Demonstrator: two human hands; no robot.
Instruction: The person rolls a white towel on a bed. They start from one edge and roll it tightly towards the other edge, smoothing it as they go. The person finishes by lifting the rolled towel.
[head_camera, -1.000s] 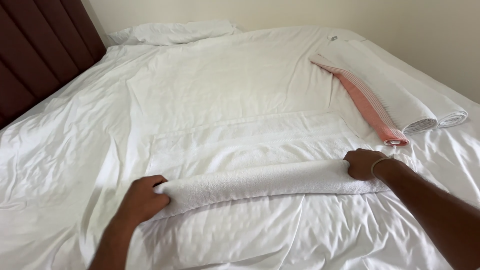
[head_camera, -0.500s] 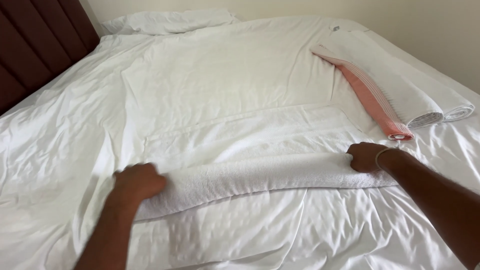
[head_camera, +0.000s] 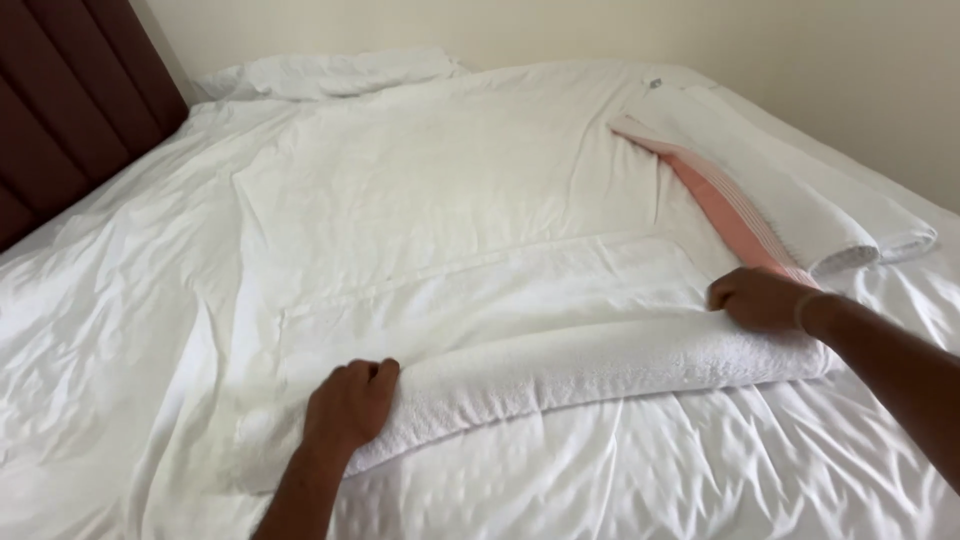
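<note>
A white towel (head_camera: 590, 365) lies across the bed, its near part rolled into a long roll and its flat part (head_camera: 500, 285) spread out beyond. My left hand (head_camera: 350, 405) presses on the left end of the roll with fingers curled over it. My right hand (head_camera: 755, 298) rests on the right end, fingers bent on the towel. A thin band shows on that wrist.
White rumpled sheets (head_camera: 130, 310) cover the bed. A second rolled white towel (head_camera: 800, 195) and a folded pink cloth (head_camera: 725, 205) lie at the right. A white pillow (head_camera: 330, 72) sits at the far end. A dark padded headboard (head_camera: 60, 110) stands at left, a pale wall beyond.
Both hands have pushed the roll a little further away across the flat towel, and the roll looks thicker. The camera view has shifted slightly.
</note>
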